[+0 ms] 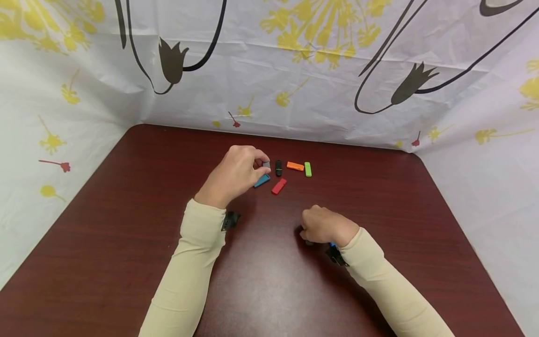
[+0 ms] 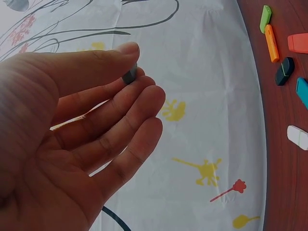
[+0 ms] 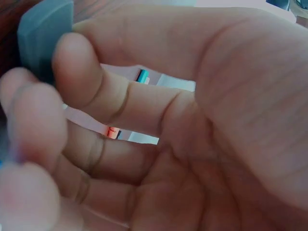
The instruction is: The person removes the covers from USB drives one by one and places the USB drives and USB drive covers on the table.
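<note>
Grey cap (image 1: 266,164), small, pinched between thumb and fingertips of your left hand (image 1: 236,175) at the far middle of the worktop (image 1: 126,224); in the left wrist view the same dark grey piece (image 2: 130,75) sits under the thumb tip against the fingers, the other fingers nearly straight. Around that hand, lying loose on the worktop: blue piece (image 1: 261,180) just beside the knuckles, red piece (image 1: 279,186) next to it, black piece (image 1: 278,167) a little beyond, orange piece (image 1: 295,165) and green piece (image 1: 308,169) close together at the right end of the group. The left wrist view also lists a white piece (image 2: 297,136) that the head view hides behind your hand. Your right hand (image 1: 326,226) rests nearer to you, apart from the group, fingers curled in; the right wrist view shows a grip closed around a blue-grey block (image 3: 45,36) held at the fingertips, too blurred to name further. Status, as a judgement: one small part is lifted and one item is in the other hand, so you appear early in the handling; five coloured pieces lie untouched, and nothing shows the two held parts joined yet.
</note>
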The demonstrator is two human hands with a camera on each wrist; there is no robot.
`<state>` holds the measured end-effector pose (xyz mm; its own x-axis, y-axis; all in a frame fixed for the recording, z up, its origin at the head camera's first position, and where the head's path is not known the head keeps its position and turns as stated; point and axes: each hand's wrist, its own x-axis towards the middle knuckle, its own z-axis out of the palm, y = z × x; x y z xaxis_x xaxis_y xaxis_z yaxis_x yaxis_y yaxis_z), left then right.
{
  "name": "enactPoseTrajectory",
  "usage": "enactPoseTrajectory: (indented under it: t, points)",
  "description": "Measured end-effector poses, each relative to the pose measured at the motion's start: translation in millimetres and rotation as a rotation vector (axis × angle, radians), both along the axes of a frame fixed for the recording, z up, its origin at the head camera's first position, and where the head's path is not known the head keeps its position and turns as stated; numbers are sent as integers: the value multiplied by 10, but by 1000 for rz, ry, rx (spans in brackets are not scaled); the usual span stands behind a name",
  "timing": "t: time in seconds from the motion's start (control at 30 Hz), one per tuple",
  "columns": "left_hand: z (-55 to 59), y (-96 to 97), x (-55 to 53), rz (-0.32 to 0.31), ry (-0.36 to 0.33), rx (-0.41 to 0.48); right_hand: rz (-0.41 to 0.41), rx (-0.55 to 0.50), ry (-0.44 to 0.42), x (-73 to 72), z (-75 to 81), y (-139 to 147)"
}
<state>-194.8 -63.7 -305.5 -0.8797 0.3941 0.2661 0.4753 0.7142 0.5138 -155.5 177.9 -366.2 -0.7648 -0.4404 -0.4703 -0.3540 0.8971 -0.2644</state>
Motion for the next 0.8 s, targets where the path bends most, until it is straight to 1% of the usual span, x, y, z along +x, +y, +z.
enactPoseTrajectory:
  t: [0.23,0.33,0.43,0.5,0.6,0.7,0.8]
  points:
    - [4,29,12,1,-15,1,-9,10,-10,9,3,14]
    - [4,37,15,3,-17,4,-8,-16,-17,2,36,49]
    - [3,48,17,3,-17,6,-23,-64,-2,-18,115,116]
    - [-1,62,18,-2,-19,8,-32,-95,25,-40,189,171]
    - [-3,92,24,-12,-30,8,-47,-117,87,-69,300,245]
    - [-11,126,32,-23,-34,6,-65,-120,169,-91,408,295]
    - [-20,162,41,-28,-15,1,-88,-148,261,-110,503,322]
